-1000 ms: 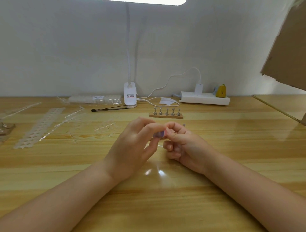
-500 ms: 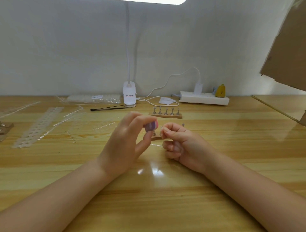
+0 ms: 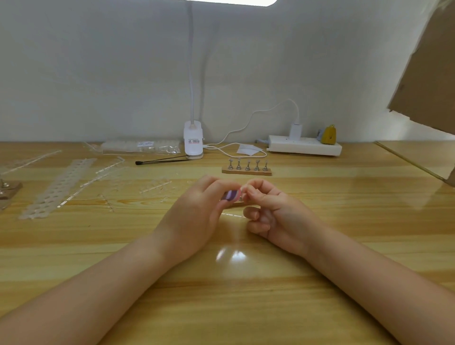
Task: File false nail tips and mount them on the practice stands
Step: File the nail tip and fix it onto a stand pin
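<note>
Lamp clip (image 3: 193,140) label print illegible.

purple-and-pink striped nail file (image 3: 231,195) showing between the fingers, honey-yellow wood-grain table (image 3: 344,221) glowing under the light, white clip lamp (image 3: 193,140) with a red-printed label, white power strip (image 3: 305,148), mustard-yellow plug (image 3: 329,135), silver pegs on a tan wooden stand (image 3: 247,170), plain brown cardboard (image 3: 428,69)

Bright, even light from a lamp head (image 3: 230,2) at top edge, directly above the hands. Glare patch on the glossy table (image 3: 344,234) just near-side of the hands. Soft shadows under both forearms. Wide-angle bowing at the edges. Fingertips and what they pinch slightly blurred; far clutter soft.
</note>
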Tool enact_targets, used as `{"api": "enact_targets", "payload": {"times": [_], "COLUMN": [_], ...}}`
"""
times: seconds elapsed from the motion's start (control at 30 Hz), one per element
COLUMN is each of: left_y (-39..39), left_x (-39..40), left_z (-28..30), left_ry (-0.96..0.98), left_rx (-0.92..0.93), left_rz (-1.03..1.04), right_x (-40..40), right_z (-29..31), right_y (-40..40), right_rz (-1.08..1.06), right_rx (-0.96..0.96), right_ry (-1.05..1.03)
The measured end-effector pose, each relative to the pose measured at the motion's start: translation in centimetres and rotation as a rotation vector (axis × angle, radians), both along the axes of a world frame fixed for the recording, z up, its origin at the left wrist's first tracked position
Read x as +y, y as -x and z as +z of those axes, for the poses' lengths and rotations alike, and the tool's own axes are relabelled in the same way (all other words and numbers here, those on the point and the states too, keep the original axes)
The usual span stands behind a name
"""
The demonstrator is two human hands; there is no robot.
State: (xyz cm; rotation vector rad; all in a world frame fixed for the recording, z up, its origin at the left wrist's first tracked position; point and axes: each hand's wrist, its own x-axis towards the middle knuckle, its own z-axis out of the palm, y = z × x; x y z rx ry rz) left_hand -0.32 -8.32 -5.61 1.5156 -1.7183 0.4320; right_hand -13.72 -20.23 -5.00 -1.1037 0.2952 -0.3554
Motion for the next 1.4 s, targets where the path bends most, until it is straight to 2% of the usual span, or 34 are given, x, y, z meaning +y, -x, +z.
{"api": "enact_targets", "payload": {"times": [0.07, 0.17, 0.27, 0.37, 0.43, 0.5, 0.6, 0.77, 0.87, 0.97, 1.07, 1.13, 1.27, 1.4], "left_y": [-0.2, 0.2, 0.2, -0.9, -0.9, -0.4, 0.2, -0.7, 0.1, 0.0, -0.8, -0.9, 0.1, -0.8], "left_x": [0.1, 0.0, 0.0, 0.0, 0.0, -0.2, -0.1, 0.2, 0.2, 0.2, 0.2, 0.2, 0.1, 0.1], "left_z": [0.1, 0.3, -0.2, -0.2, -0.1, -0.2, -0.3, 0.1, 0.2, 0.0, -0.1, 0.1, 0.0, 0.3], "left_ry": [0.038, 0.158, 0.070, 0.037, 0.123, 0.213, 0.158, 0.176, 0.253, 0.189, 0.142, 0.186, 0.231, 0.197], "left_rx": [0.001, -0.093, -0.211, -0.161, -0.159, -0.279, -0.442, -0.324, -0.410, -0.472, -0.354, -0.305, -0.413, -0.271], "left_rz": [0.031, -0.015, 0.067, 0.155, 0.106, 0.046, 0.071, 0.165, 0.049, 0.044, 0.134, 0.130, 0.047, 0.163], "right_x": [0.0, 0.2, 0.2, 0.0, 0.1, 0.2, 0.2, 0.0, 0.1, 0.1, -0.3, -0.3, -0.4, -0.6], "right_z": [0.0, 0.0, 0.2, 0.3, 0.3, 0.4, 0.6, 0.7, 0.6, 0.7, 0.7, 0.6, 0.3, 0.1], "right_y": [0.0, -0.1, 0.0, 0.1, 0.1, 0.1, 0.2, 0.2, 0.3, 0.3, 0.3, 0.3, 0.2, 0.0], "right_rz": [-0.012, -0.025, -0.014, -0.010, 0.007, 0.041, 0.088, 0.095, 0.133, 0.150, 0.131, 0.137, 0.104, -0.003], "right_rx": [0.001, 0.012, 0.023, 0.033, 0.035, 0.036, 0.059, 0.086, 0.086, 0.089, 0.096, 0.093, 0.047, -0.002], "right_ry": [0.009, 0.039, 0.026, -0.031, -0.007, 0.036, 0.062, 0.019, 0.073, 0.079, 0.008, 0.012, 0.027, -0.079]}}
